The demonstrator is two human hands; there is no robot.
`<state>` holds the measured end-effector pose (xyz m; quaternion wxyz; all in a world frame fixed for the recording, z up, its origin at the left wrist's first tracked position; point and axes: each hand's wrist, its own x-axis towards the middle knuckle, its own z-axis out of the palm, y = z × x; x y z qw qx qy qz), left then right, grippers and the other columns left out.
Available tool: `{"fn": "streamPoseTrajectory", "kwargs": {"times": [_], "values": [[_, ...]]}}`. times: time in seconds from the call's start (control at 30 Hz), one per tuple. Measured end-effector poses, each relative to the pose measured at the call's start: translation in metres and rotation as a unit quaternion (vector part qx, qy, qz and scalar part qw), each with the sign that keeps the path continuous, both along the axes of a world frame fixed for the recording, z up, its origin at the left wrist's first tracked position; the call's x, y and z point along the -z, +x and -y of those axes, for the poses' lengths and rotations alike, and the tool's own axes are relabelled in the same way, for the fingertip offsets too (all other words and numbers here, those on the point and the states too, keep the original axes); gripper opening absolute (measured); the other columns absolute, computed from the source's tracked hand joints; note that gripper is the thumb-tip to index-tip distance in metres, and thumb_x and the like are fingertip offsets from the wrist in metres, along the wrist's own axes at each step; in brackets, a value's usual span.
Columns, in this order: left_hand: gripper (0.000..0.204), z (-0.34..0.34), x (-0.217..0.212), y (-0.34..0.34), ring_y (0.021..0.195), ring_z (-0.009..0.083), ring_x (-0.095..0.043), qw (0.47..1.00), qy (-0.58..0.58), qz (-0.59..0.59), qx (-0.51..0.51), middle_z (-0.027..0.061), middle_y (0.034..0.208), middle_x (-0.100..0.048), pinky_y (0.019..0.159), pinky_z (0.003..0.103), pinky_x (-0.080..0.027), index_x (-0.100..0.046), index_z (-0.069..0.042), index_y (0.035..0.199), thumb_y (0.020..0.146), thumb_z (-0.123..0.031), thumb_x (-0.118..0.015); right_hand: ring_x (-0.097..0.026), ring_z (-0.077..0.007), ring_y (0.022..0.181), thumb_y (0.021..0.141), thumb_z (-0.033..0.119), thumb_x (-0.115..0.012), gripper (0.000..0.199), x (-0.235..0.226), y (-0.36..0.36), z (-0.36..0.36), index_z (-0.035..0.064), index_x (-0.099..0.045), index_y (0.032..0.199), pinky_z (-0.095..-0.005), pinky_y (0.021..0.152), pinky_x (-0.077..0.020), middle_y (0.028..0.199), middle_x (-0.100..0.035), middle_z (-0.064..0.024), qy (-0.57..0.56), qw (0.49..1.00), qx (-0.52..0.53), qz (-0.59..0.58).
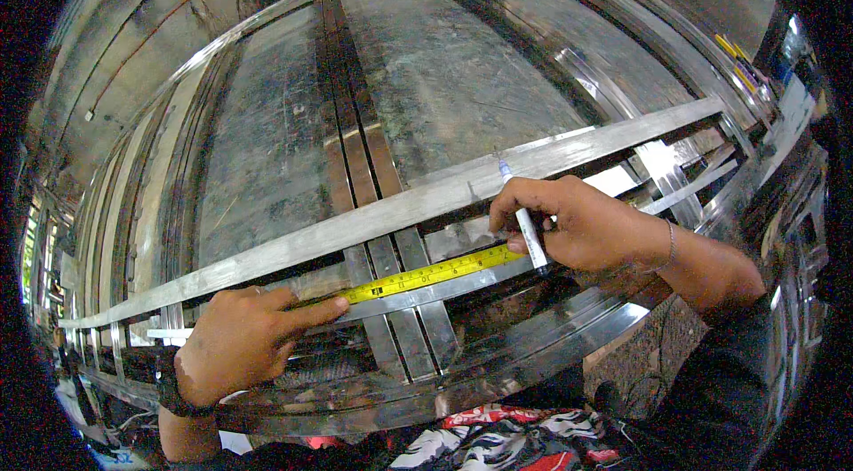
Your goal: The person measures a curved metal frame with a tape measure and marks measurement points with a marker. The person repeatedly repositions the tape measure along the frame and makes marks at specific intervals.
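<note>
A yellow tape measure (433, 274) lies flat along a metal bar (418, 295) of a shiny steel frame (498, 373), stretched between the two hands. The left hand (238, 339) rests at the left end of the tape, with the index finger pointing forward and pressing the tape down on the bar; the other fingers are curled. The right hand (573, 224) is at the right end of the tape and pinches a white marker pen (527, 224) between thumb and fingers, holding the tape end under it. The pen tip points up, toward a long flat bar (391, 215) that crosses the frame just above the tape.

I count one tape measure, one pen and two hands. Two narrow bars (351, 147) run away from the person, close together. Far on the right edge, some small yellow strips (730, 48) lie near the frame rim.
</note>
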<state>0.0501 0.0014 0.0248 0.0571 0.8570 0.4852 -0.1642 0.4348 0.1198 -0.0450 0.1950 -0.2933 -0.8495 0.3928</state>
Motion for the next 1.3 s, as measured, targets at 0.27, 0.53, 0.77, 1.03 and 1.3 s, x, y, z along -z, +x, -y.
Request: {"fn": "streamPoseTrajectory", "kwargs": {"times": [0.27, 0.53, 0.77, 1.03, 1.3], "values": [[0.075, -0.002, 0.005, -0.005, 0.075, 0.0314, -0.07, 1.0, 0.015, 0.014, 0.019, 0.0074, 0.09, -0.063, 0.068, 0.045, -0.059, -0.06, -0.04, 0.155, 0.087, -0.013, -0.073, -0.073, -0.0312, 0.092, 0.081, -0.015, -0.054, 0.052, 0.005, 0.001, 0.0, 0.0086, -0.064, 0.126, -0.0426, 0.081, -0.0555, 0.095, -0.072, -0.0171, 0.003, 1.0, 0.01, -0.005], [0.074, 0.0, 0.003, -0.002, 0.075, 0.0312, -0.07, 0.999, 0.025, 0.004, 0.025, 0.0077, 0.09, -0.063, 0.068, 0.045, -0.058, -0.061, -0.038, 0.155, 0.086, -0.013, -0.074, -0.072, -0.0295, 0.086, 0.082, -0.014, -0.055, 0.05, 0.004, 0.0, 0.001, 0.0089, -0.064, 0.126, -0.0422, 0.078, -0.0551, 0.089, -0.07, -0.0156, -0.021, 0.999, 0.023, 0.007], [0.074, 0.0, 0.007, -0.004, 0.078, 0.031, -0.071, 0.999, 0.037, 0.01, 0.034, 0.0074, 0.091, -0.064, 0.07, 0.045, -0.059, -0.061, -0.039, 0.155, 0.087, -0.012, -0.073, -0.073, -0.0317, 0.087, 0.082, -0.014, -0.055, 0.051, 0.011, 0.002, -0.003, 0.0102, -0.063, 0.126, -0.0441, 0.076, -0.0549, 0.089, -0.07, -0.017, 0.018, 1.0, 0.01, -0.021], [0.076, 0.0, 0.006, -0.004, 0.08, 0.0314, -0.072, 0.999, 0.027, 0.019, 0.029, 0.0074, 0.094, -0.066, 0.07, 0.044, -0.06, -0.061, -0.039, 0.154, 0.084, -0.011, -0.072, -0.073, -0.0397, 0.087, 0.082, -0.013, -0.054, 0.051, 0.006, 0.003, -0.001, 0.0106, -0.059, 0.127, -0.0486, 0.076, -0.0543, 0.088, -0.07, -0.0195, -0.002, 1.0, 0.014, 0.002], [0.082, 0.0, 0.008, -0.009, 0.081, 0.0307, -0.071, 0.999, 0.026, 0.004, 0.042, 0.0065, 0.096, -0.066, 0.07, 0.043, -0.061, -0.056, -0.042, 0.158, 0.083, -0.012, -0.07, -0.074, -0.0418, 0.091, 0.082, -0.014, -0.051, 0.052, 0.004, 0.002, 0.0, 0.0098, -0.058, 0.128, -0.0499, 0.078, -0.0558, 0.092, -0.071, -0.0197, -0.014, 1.0, 0.019, 0.007]]}}
